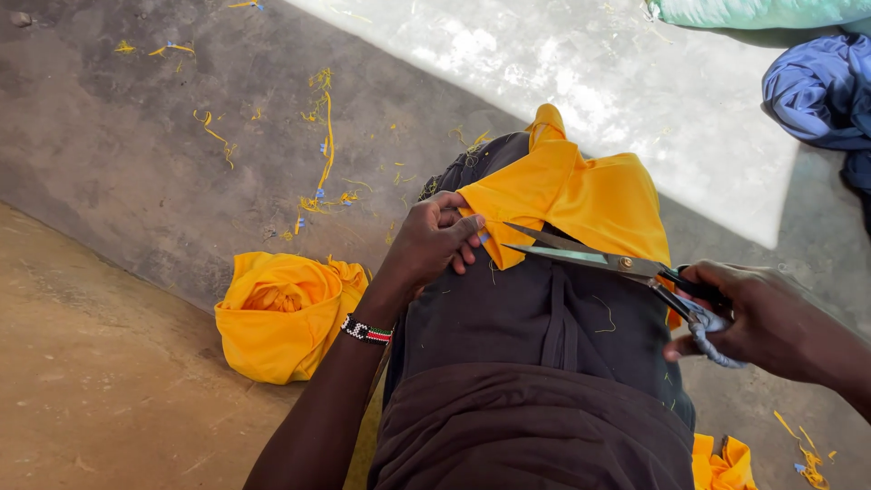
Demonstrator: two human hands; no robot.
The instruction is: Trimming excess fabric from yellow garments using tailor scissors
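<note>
My left hand (434, 243) pinches the near-left edge of the yellow cloth (581, 195) that lies over my lap, on my dark trousers (535, 327). Thumb and fingers are closed on the fabric edge, holding it taut. There's a small blue bit right at my fingertips, prob. a tag or thread; can't tell which.

My right hand (753, 318) grips the scissors (590, 257) by the wrapped handles, fingers through the loops. Blades are parted, tips pointing left toward my left hand, lying just at the cloth's lower edge. Whether the blades are already biting fabric or only resting on it, can't tell.

Progress, as I judge it: work is well underway. Yellow trimmings and threads (322, 136) are scattered over the concrete floor (136, 136) beyond my knees, w/ a few blue specks among them. A bundled yellow piece (277, 313) sits on the floor to my left, beside my knee, and another yellow scrap (721, 463) is by my right hip. So some pieces look handled already; this one on my lap is mid-trim, edge not finished.

Blue fabric (817, 86) and a pale green bag (753, 11) lie at the far right, well apart.
</note>
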